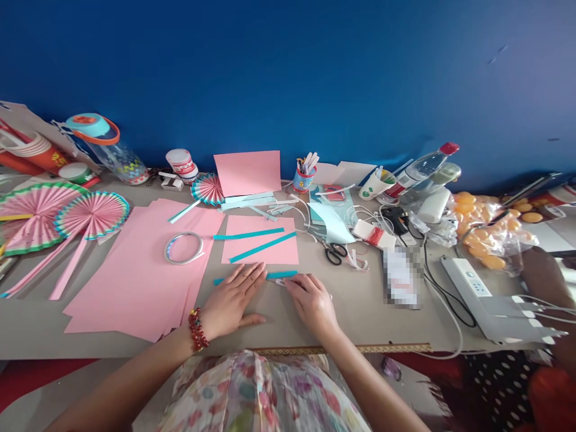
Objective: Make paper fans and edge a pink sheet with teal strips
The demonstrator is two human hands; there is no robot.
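Observation:
My left hand (236, 300) lies flat with fingers stretched over a blue paper strip (282, 275), covering its middle. Close beside it, my right hand (312, 303) is closed in a pinch at the strip's right half. A small whitish tip (279, 281) pokes out from those fingers against the strip; its kind is hidden. Just beyond my hands, a pink paper sheet (288, 252) carries two more blue strips, one of them the slanted strip (263, 247). To the left, a roll of tape (183, 248) rests on a stack of larger pink sheets (130, 282).
Pleated paper fans (92, 216) lie at the left, near a drinking bottle (108, 147). Black-handled scissors (335, 254), paper scraps and cords are right of centre. A power strip (472, 282) and a bag of orange balls (486, 231) sit farther right, beside another person's arm (546, 276).

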